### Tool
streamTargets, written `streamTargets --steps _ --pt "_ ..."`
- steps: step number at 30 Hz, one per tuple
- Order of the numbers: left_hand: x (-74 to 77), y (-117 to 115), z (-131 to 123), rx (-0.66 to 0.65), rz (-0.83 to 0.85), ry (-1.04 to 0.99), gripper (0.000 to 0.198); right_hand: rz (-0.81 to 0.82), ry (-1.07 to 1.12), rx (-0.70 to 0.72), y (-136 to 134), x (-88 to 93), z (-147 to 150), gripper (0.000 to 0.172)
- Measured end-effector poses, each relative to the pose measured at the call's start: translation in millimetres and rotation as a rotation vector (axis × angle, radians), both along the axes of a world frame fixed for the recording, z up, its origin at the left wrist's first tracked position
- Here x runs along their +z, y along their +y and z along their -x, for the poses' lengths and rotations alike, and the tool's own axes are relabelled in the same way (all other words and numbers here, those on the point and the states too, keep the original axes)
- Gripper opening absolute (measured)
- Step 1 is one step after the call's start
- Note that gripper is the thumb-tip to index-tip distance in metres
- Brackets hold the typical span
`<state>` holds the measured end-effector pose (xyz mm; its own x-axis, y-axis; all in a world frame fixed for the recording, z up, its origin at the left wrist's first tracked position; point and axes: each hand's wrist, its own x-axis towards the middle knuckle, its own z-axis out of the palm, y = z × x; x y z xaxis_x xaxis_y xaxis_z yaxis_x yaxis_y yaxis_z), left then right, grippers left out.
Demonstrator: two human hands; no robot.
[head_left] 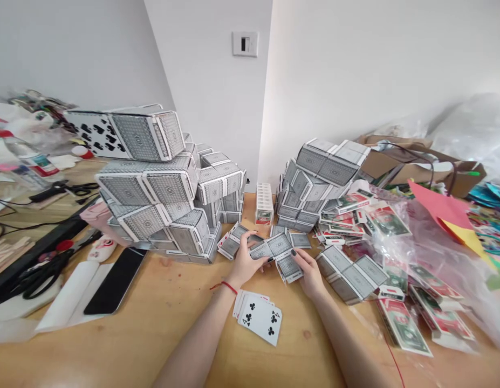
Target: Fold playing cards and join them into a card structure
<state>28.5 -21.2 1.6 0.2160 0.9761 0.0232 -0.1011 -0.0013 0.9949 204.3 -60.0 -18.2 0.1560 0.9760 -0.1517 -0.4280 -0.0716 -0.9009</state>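
Note:
My left hand point(248, 262) is closed on the left end of a folded playing-card piece point(279, 245) with grey patterned backs. The fingers of my right hand point(308, 271) pinch the same piece at its right side, near a flap that hangs down. Between my forearms lies a small pile of loose cards point(261, 318), a four of clubs face up on top. Another folded card piece point(230, 243) rests just beyond my left hand. To the right of my right hand sits a joined card block point(352, 274).
Stacked card blocks stand at the left point(169, 186) and at the right point(322, 172), with a row of card boxes point(265, 202) between them. A black phone point(115, 281) and scissors point(47, 269) lie left. Red-and-green card boxes point(405, 326) and plastic bags lie right.

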Motion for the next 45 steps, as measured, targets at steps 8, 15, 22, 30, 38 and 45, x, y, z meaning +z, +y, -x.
streamTargets --steps 8,15,22,30,38,45 --pt "-8.7 4.9 1.3 -0.011 0.101 -0.226 0.039 -0.003 0.138 0.155 -3.1 2.8 2.3 0.020" --pt "-11.1 7.1 4.0 0.020 0.022 -0.144 0.041 0.066 0.349 0.311 -6.5 11.1 12.5 0.032" --pt "-14.9 3.7 4.5 -0.115 -0.018 -0.087 0.026 0.084 0.447 0.323 -5.1 12.7 7.0 0.031" --pt "-8.1 -9.9 -1.7 -0.050 -0.192 0.090 0.052 0.079 0.571 0.265 -6.7 14.0 -4.3 0.026" --pt "-11.1 -2.1 11.5 0.405 -0.340 0.181 0.024 -0.024 0.664 -0.034 -3.0 11.8 -16.3 0.028" --pt "-9.1 -11.5 10.9 0.152 -0.334 0.257 0.024 -0.023 0.545 0.047 -0.8 16.3 -4.4 0.033"
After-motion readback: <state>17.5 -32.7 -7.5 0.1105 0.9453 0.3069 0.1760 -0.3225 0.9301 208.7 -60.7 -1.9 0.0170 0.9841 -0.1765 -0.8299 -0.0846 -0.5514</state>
